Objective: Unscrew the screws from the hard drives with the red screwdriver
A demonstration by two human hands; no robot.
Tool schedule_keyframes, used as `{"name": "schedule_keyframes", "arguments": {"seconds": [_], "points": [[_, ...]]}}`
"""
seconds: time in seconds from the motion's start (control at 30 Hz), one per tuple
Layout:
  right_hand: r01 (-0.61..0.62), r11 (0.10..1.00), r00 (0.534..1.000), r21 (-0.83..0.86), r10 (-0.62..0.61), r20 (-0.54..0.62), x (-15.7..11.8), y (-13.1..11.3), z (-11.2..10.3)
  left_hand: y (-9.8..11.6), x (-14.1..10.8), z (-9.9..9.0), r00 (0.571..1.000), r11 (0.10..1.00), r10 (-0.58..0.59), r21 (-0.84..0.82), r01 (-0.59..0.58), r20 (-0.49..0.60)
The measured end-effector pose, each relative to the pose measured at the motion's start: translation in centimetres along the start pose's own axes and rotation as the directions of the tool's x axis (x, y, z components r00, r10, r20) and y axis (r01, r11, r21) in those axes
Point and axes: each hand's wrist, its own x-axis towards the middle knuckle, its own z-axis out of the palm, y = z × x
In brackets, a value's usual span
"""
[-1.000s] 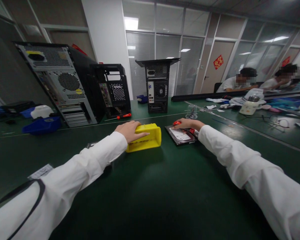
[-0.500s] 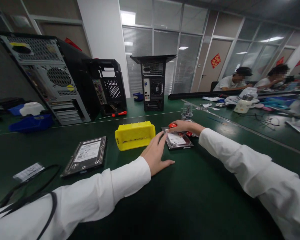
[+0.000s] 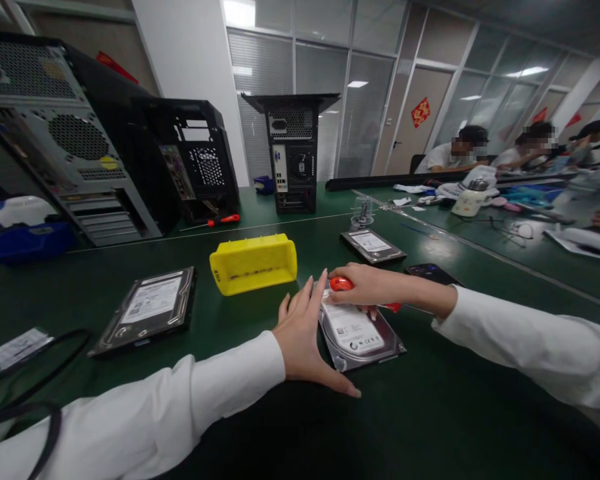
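Observation:
My left hand (image 3: 305, 333) is open along the left side of a hard drive (image 3: 355, 330), fingers stretched out and thumb spread below the near corner. Over the drive's far end, my right hand (image 3: 363, 287) is closed around a red-handled screwdriver (image 3: 341, 283). Both ends of its handle show beside the fingers. Some right fingertips reach down to the drive, but their exact contact is hidden. The drive lies label up on the green table (image 3: 300, 427).
A yellow bin (image 3: 254, 283) holds small bits, perhaps screws. Other hard drives lie left (image 3: 150, 303) and behind (image 3: 373, 245). A phone (image 3: 430, 272) is at right. Computer cases (image 3: 295, 160) and another screwdriver (image 3: 223, 220) stand or lie farther back. People sit at far right.
The hard drive has come nearer to me, away from the drive behind it, with both hands beside it. My view has shifted, and the phone now shows past my right wrist.

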Motion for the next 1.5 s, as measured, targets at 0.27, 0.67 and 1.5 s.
{"name": "schedule_keyframes", "arguments": {"seconds": [0.27,0.67,1.5], "points": [[0.011,0.982,1.000,0.191,-0.013,0.012,-2.7,-0.6,1.1,-0.3,-1.6,-0.3,0.991,0.993,0.119,-0.003,-0.119,0.064],[-0.358,0.629,0.929,0.690,0.310,0.200,-7.9,2.8,1.5,-0.2,-2.9,-0.6,0.998,0.999,0.026,-0.024,-0.025,0.052],[-0.246,0.379,0.967,0.892,0.031,0.253,-5.2,-5.6,6.7,-4.4,-10.5,-4.2,0.972,0.964,-0.236,0.123,0.235,-0.003]]}}
